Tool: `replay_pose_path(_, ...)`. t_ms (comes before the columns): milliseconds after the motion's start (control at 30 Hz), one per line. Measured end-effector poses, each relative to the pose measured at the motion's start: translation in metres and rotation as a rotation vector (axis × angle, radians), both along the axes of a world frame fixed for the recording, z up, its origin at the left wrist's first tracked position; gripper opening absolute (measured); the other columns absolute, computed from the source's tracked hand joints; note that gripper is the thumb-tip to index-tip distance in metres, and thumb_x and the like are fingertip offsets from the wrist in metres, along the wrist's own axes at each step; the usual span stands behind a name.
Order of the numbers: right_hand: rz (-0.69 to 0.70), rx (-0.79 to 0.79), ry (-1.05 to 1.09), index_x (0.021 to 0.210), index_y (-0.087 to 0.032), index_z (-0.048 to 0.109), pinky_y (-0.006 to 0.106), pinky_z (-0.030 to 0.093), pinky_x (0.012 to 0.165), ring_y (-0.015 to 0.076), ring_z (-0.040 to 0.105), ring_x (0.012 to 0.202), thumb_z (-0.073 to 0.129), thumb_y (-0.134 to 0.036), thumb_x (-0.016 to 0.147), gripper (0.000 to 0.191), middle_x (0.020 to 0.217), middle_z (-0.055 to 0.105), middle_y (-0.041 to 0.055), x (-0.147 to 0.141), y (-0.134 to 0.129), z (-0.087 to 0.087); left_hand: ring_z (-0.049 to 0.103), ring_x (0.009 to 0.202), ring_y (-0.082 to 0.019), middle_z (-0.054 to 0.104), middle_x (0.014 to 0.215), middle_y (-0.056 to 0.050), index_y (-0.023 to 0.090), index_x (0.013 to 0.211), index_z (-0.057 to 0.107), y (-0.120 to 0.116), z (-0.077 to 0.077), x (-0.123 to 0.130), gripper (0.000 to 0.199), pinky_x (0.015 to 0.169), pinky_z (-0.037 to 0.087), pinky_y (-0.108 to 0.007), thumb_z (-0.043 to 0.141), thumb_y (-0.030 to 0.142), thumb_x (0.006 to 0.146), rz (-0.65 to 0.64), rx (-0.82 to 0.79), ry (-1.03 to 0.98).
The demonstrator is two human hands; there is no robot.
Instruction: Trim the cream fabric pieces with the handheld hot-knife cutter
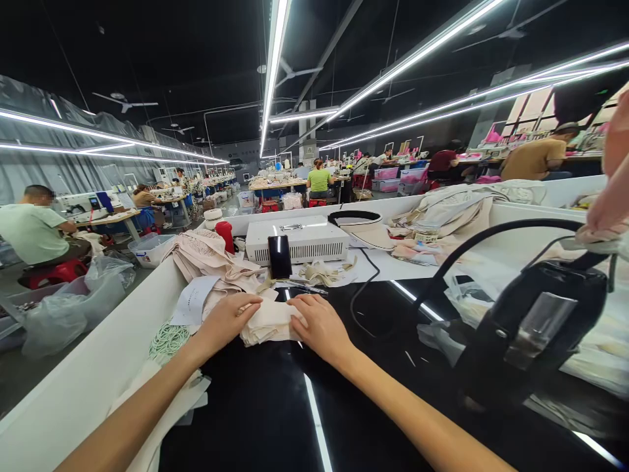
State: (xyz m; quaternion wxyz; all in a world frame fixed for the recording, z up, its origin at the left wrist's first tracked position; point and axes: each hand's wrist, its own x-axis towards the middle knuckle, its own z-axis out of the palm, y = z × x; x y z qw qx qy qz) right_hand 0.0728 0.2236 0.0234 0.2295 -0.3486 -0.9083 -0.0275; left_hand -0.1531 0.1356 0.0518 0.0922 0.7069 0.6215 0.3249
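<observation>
A small stack of off-white fabric pieces (269, 322) lies on the glossy black tabletop (246, 406). My left hand (230, 321) grips its left end, thumb and fingers closed at the edge. From the other side, my right hand (319, 322) holds the right end, its fingers bent over the cloth. Just behind the stack are a dark phone (280, 256), leaning against a white vented box (297, 239), and a bunch of beige fabric strips (324, 272). To the left of my left hand lies a white paper sheet (194, 300) with printing.
Pale green cords (168, 339) and a heap of beige fabric (211, 259) fill the left side. At right stands a blurred black device (540, 321) with a thick cable. A visor (363, 229) and more fabric (452, 206) lie behind. Co-workers sit at sewing tables beyond.
</observation>
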Motion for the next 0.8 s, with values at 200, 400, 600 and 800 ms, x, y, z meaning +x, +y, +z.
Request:
replay_pose_path(200,0.078,0.05,-0.111,0.116,-0.019,0.071,0.042,0.057,0.095,0.0252,0.069,0.112,0.068,-0.023,0.099,0.018,0.117,0.074,0.0073,-0.019,-0.009,-0.005,0.055,0.142,-0.03,0.063,0.149,-0.008,0.022,0.135,0.07,0.023,-0.014,0.007,0.042,0.123,0.037,-0.042,0.057,0.036,0.098,-0.038,-0.123,0.139)
replay_pose_path(400,0.063,0.125,-0.216,0.116,-0.016,0.07,0.044,0.061,0.093,0.0235,0.071,0.106,0.067,-0.033,0.102,0.021,0.119,0.072,0.0082,-0.026,-0.01,-0.006,0.031,0.158,-0.031,0.038,0.168,-0.014,0.02,0.155,0.051,0.023,-0.032,0.003,0.055,0.128,0.022,-0.055,0.05,0.039,0.104,-0.01,-0.262,0.224)
replay_pose_path(600,0.042,0.176,-0.267,0.121,-0.018,0.068,0.044,0.061,0.093,0.0233,0.07,0.108,0.066,-0.033,0.103,0.024,0.126,0.07,0.0092,-0.028,-0.005,-0.004,0.019,0.161,-0.038,0.025,0.173,-0.013,0.028,0.163,0.037,0.02,-0.038,0.006,0.06,0.123,0.009,-0.074,0.046,0.046,0.106,0.05,-0.34,0.255)
replay_pose_path(800,-0.1,0.188,-0.245,0.11,-0.017,0.07,0.046,0.058,0.097,0.0236,0.069,0.108,0.066,-0.032,0.103,0.018,0.116,0.071,0.0074,-0.003,0.017,-0.004,0.01,0.16,-0.047,0.018,0.175,-0.011,0.033,0.163,0.036,0.019,-0.04,0.01,0.063,0.116,0.01,-0.082,0.046,0.055,0.105,0.101,-0.383,0.238)
